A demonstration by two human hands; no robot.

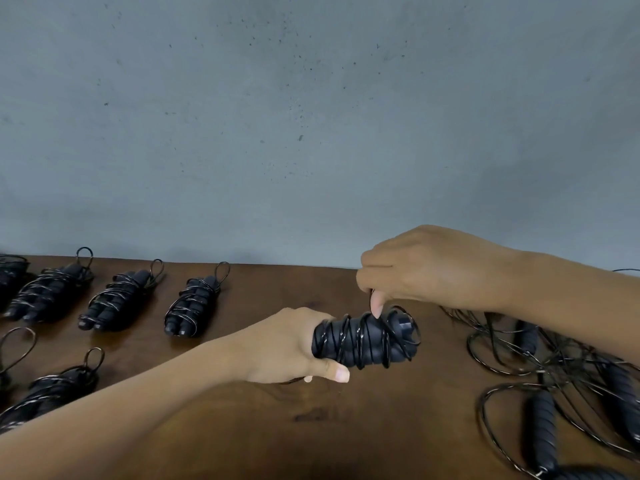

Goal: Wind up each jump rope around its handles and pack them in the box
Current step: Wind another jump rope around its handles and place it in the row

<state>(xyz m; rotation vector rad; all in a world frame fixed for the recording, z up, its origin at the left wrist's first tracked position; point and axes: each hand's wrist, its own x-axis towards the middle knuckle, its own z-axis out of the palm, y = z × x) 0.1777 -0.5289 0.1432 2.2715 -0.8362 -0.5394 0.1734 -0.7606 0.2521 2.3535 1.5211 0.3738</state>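
Observation:
My left hand [294,344] grips the near end of a black jump rope bundle [367,339], its two handles held together and wrapped in thin black cord, above the brown table [346,427]. Just above the bundle's far end, my right hand [422,268] pinches the cord with fingertips pointing down. Several wound bundles [119,299] lie in rows on the left, each with a small loop sticking out. On the right lies a tangle of unwound ropes [554,375] with loose handles. No box is in view.
A grey wall [311,116] rises directly behind the table's far edge. Bare wood shows at the front centre between my forearms.

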